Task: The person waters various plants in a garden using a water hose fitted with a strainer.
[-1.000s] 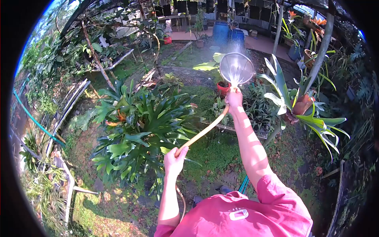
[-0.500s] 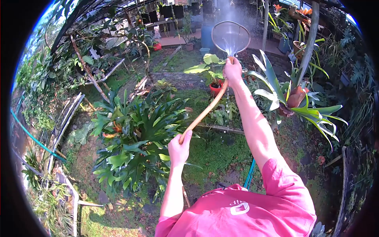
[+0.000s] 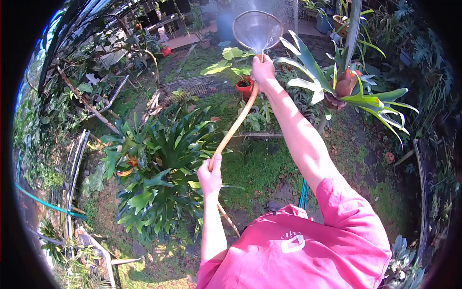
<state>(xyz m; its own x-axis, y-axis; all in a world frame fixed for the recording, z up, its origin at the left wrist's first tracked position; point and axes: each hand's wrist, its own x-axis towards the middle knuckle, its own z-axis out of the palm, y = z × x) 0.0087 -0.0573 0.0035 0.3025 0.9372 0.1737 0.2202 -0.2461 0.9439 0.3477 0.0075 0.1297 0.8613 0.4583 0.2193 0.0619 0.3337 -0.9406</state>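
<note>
My right hand [image 3: 263, 71] is closed around the front end of a tan garden hose [image 3: 236, 126], arm stretched forward. Just beyond it stands a thin round hoop [image 3: 234, 30] with what looks like mesh; its join to the hose is hidden by my fingers. Water [image 3: 259, 44] sprays out through the hoop as a fan and mist. Lower down, my left hand [image 3: 210, 177] grips the same hose, thumb along it. Behind the right hand is a red pot [image 3: 244, 88] with a broad-leaved plant [image 3: 233, 62].
A large staghorn fern [image 3: 166, 168] spreads left of the hose. Another staghorn fern [image 3: 337, 91] hangs by a post [image 3: 353, 33] on the right. Teal hose [image 3: 303, 195] lies on the mossy ground [image 3: 262, 173]. Wooden rails [image 3: 77, 173] stand at left; a blue barrel [image 3: 225, 26] is farther back.
The whole view has shifted, so hands, hose, hoop and plants all appear farther left and mostly higher. Both hands keep their grip, and water still sprays.
</note>
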